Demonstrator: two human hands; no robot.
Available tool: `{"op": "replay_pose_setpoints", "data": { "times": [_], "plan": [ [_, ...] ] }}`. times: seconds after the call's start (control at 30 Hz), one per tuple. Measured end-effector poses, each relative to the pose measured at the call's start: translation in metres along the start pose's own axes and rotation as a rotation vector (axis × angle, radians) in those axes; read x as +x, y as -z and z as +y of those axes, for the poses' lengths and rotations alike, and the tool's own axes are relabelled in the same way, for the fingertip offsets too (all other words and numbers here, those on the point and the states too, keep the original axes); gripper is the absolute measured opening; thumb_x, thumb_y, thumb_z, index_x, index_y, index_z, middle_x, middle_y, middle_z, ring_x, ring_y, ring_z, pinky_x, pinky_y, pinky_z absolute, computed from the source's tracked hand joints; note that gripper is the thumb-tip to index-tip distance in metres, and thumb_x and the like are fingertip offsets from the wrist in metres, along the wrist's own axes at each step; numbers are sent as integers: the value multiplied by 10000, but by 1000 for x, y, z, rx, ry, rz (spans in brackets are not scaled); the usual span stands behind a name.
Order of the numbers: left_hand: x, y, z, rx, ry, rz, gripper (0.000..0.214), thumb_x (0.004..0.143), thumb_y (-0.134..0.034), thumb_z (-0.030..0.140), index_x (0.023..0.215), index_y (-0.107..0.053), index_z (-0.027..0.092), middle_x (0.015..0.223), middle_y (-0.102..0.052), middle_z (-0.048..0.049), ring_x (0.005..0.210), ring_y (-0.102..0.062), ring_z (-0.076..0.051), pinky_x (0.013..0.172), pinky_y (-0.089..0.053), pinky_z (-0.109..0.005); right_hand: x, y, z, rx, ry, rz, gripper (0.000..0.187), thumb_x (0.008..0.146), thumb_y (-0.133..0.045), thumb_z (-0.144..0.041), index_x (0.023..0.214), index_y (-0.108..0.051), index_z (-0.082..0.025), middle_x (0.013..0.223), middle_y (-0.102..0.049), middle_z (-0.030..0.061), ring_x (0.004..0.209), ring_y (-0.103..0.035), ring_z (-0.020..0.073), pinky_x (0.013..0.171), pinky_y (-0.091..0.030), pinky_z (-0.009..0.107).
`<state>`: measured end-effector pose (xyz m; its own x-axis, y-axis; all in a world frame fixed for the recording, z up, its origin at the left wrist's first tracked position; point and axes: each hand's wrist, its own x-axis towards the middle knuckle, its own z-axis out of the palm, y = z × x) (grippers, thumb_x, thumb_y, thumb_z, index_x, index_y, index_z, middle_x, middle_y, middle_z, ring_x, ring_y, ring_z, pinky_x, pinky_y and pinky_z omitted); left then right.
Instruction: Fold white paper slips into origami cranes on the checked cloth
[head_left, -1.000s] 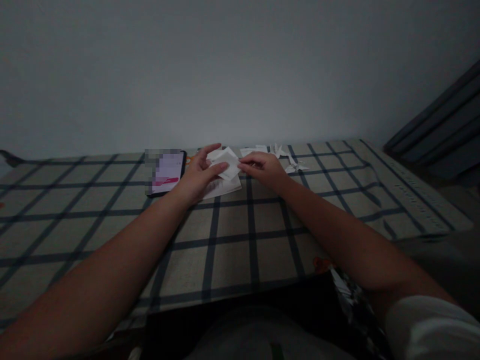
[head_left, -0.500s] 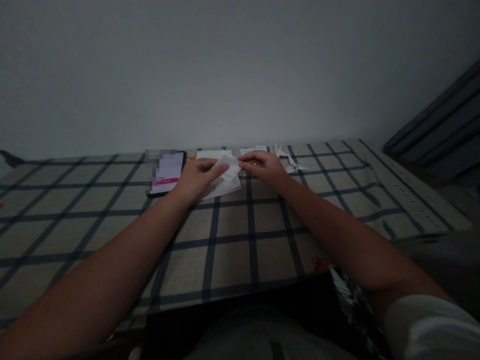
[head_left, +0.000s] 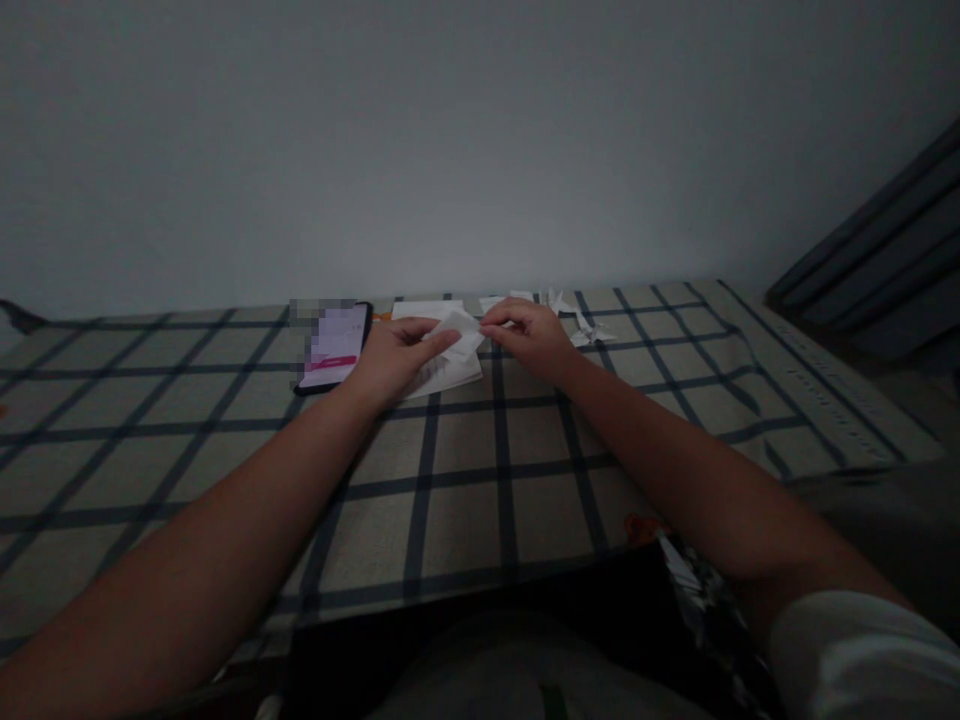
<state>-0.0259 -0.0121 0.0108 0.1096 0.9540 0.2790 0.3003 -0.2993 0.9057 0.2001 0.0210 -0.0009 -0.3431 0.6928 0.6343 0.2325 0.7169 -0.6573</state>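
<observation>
Between my two hands is a small folded piece of white paper (head_left: 463, 338). My left hand (head_left: 397, 355) grips its left side, the thumb lying across the front. At the paper's right corner, the fingertips of my right hand (head_left: 525, 332) are pinched together on it. Beneath the folded piece lies a printed white sheet (head_left: 450, 376), partly covered by the left hand. Folded paper cranes, one at the back (head_left: 556, 302) and another closer (head_left: 589, 330), sit just right of my right hand.
A phone (head_left: 335, 345) with a lit screen lies left of my left hand. More white paper (head_left: 427, 308) rests near the wall (head_left: 480, 150). The checked tablecloth (head_left: 465, 480) covers the table, and a dark curtain (head_left: 892, 240) hangs at the right.
Both hands keep their hold on the folded paper. It has tilted slightly, and my right fingertips have shifted a little at its corner.
</observation>
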Motion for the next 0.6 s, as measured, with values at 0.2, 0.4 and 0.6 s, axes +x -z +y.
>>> {"op": "replay_pose_setpoints", "data": {
  "times": [0.2,0.4,0.6],
  "plan": [
    [0,1,1,28,-35,5,447,720,-834,573,923,-836,175,959,-814,-90,879,-727,-255,836,-548,-340,-1,-2,-1,72,-66,-28,239,867,-725,-397,909,-733,-162,961,-724,71,904,-668,175,757,-532,294],
    [1,-4,-1,-34,-44,-48,479,678,-867,515,990,-807,157,997,-800,-105,888,-728,-242,824,-572,-337,-1,-5,-2,97,-120,-46,263,850,-720,-400,973,-724,-168,978,-733,68,898,-658,169,750,-534,291],
    [0,-6,-2,-168,-2,-71,822,712,-858,435,1451,-579,208,857,-776,-42,733,-711,-184,706,-572,-303,-2,-5,1,108,-114,-63,353,858,-704,-349,1152,-674,-158,955,-704,53,869,-649,160,720,-514,274]
  ]
}}
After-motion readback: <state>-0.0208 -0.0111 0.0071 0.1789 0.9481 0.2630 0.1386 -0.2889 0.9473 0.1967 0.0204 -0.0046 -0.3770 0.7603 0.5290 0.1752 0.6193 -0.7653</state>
